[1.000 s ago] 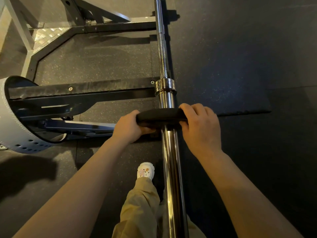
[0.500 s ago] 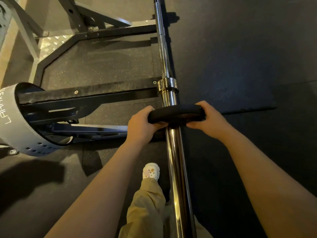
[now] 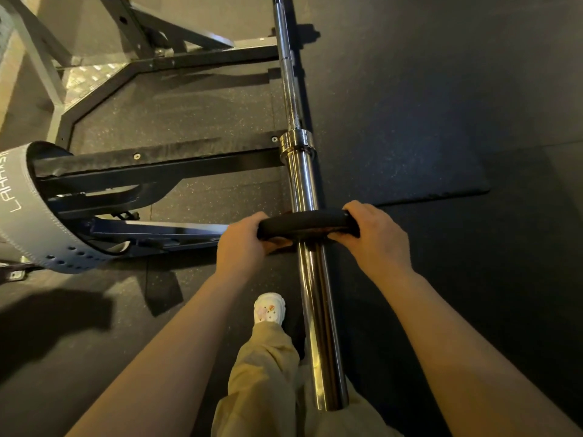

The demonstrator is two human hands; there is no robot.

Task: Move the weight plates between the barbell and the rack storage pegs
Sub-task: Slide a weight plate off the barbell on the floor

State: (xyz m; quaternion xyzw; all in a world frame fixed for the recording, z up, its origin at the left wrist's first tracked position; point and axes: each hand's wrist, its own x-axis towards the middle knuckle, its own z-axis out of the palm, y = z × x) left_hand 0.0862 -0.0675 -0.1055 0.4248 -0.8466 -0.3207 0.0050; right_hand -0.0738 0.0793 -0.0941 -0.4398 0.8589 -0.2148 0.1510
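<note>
Since the earlier frames, we had drawn the small black weight plate (image 3: 307, 224) nearer along the barbell sleeve (image 3: 310, 288), so that it stood farther from the collar (image 3: 296, 143) than before, while both of our hands kept their hold on its rim.

Nearest to us, the open end of the chrome sleeve lay over our beige trouser leg (image 3: 262, 376), with a white clog (image 3: 269, 308) on the dark rubber floor (image 3: 441, 105) just left of it. Midway along the sleeve, the plate sat threaded on the bar, seen edge-on. Our left hand (image 3: 241, 247) gripped its left rim with fingers curled underneath; our right hand (image 3: 373, 234) gripped its right rim, fingers wrapped over the edge.

Beyond the plate, the bare sleeve ran up to the collar, where the bar rested across a black safety arm (image 3: 157, 167) of the rack (image 3: 132, 29). A grey lifting belt (image 3: 28, 234) with punched holes hung looped around that arm at far left. Farthest away, the thinner knurled shaft (image 3: 288, 74) continued over the rack's base frame.
</note>
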